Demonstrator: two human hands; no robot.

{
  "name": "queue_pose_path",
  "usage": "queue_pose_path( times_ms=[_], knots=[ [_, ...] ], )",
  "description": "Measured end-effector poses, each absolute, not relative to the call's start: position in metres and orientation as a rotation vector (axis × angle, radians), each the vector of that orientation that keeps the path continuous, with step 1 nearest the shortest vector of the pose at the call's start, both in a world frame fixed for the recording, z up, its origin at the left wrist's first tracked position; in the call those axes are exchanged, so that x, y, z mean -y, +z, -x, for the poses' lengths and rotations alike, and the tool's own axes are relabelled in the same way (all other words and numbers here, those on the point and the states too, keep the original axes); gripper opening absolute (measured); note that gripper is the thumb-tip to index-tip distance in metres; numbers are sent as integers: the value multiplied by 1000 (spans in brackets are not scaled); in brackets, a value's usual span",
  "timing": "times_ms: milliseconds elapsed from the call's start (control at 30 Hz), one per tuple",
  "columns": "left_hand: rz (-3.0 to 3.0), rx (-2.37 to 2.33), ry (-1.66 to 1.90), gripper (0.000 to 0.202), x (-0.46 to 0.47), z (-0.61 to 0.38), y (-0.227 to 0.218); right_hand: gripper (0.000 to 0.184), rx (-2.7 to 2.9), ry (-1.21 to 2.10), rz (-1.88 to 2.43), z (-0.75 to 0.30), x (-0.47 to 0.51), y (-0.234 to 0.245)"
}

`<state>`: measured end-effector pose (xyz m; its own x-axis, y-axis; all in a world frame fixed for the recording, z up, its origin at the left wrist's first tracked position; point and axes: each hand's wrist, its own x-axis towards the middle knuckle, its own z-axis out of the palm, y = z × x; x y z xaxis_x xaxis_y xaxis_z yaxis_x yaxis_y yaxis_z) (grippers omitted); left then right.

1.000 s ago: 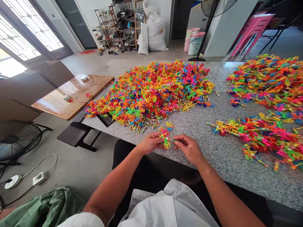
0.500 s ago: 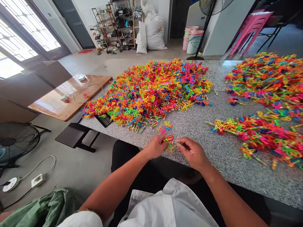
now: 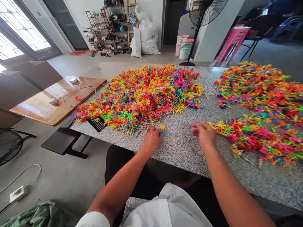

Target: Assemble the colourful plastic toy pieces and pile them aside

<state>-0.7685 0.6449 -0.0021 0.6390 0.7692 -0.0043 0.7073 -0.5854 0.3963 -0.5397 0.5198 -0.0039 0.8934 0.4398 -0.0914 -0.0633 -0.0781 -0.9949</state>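
My left hand (image 3: 152, 138) rests on the speckled stone table (image 3: 184, 148) at the near edge of the big heap of bright plastic loop pieces (image 3: 142, 94). Its fingers point away and curl down beside a few loose yellow and orange pieces (image 3: 163, 127), so I cannot see what they hold. My right hand (image 3: 204, 134) lies low over the table, a little blurred, fingers stretched out with nothing visible in them. It is at the left end of a smaller row of joined coloured pieces (image 3: 255, 135).
A third heap of coloured pieces (image 3: 255, 83) lies at the far right. A black comb-like grille (image 3: 97, 124) sits at the table's left edge. A wooden side table (image 3: 56, 101) with a cable, floor fans, sacks and shelves stand beyond.
My hands were together near the table's front edge, holding a small coloured piece. They have parted: the left went forward to the big heap, the right swung right to the smaller row.
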Motion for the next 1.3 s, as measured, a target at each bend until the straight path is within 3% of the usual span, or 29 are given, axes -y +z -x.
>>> queue_pose_path(
  times_ms=[67, 133, 233, 400, 533, 633, 800, 967, 1133, 1233, 1300],
  knots=[
    [-2553, -1132, 244, 13, -645, 774, -4, 26, 652, 641, 1892, 567, -565, -2],
    [-2605, -1106, 263, 12, -647, 782, -5, 26, 1006, 592, 2228, 591, -609, 0],
    [-2669, -1084, 342, 14, -651, 788, -2, 25, 1103, 568, 2379, 610, -661, 4],
    [-2670, -1190, 404, 26, -651, 773, 4, 39, 1080, 598, 2517, 615, -696, 5],
    [-2653, -1251, 289, 22, -654, 763, 5, 34, 1099, 614, 2544, 610, -683, 1],
    [-2714, -968, 305, 14, -662, 769, 2, 28, 1106, 575, 2510, 603, -655, -5],
    [-2495, -551, 557, 26, -676, 795, -11, 19, 1079, 550, 2399, 593, -591, -13],
    [-2139, -932, 687, 48, -684, 824, -17, 23, 948, 535, 2197, 597, -536, -23],
    [-2220, -1191, 592, 28, -676, 827, -11, 10, 1048, 425, 2326, 611, -523, -24],
    [-2444, -1123, 427, 43, -665, 816, -7, 7, 1094, 435, 2332, 616, -527, -21],
    [-2518, -1079, 347, 40, -660, 810, -6, 7, 1102, 460, 2323, 618, -527, -19]
  ],
)
